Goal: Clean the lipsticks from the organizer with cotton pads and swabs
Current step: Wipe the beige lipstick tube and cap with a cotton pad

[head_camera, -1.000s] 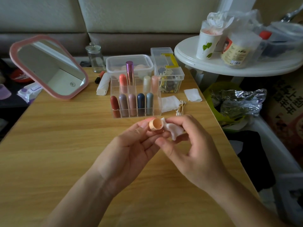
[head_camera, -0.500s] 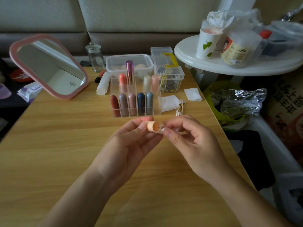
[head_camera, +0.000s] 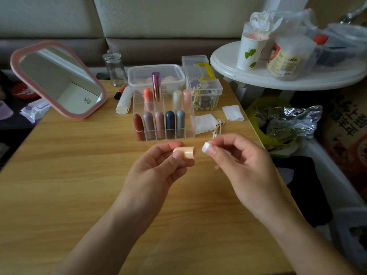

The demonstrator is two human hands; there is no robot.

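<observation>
Over the centre of the wooden tabletop (head_camera: pixel 59 185), left hand (head_camera: pixel 153 171) pinches a peach plastic lipstick cap (head_camera: pixel 187 151), mouth rightward; right hand (head_camera: pixel 244 165) pinches a wadded white cotton pad (head_camera: pixel 206 147) just beside, seemingly to wipe inside.

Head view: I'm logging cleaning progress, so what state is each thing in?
Peach cap, held sideways by left hand, apart from the pad.
Cotton pad, wadded, pinched by right hand.
Organizer, nine closed lipsticks standing upright.
Cotton swabs, loose pile on the table.
Glass jar, lid on.
Mirror, propped tilted.
</observation>
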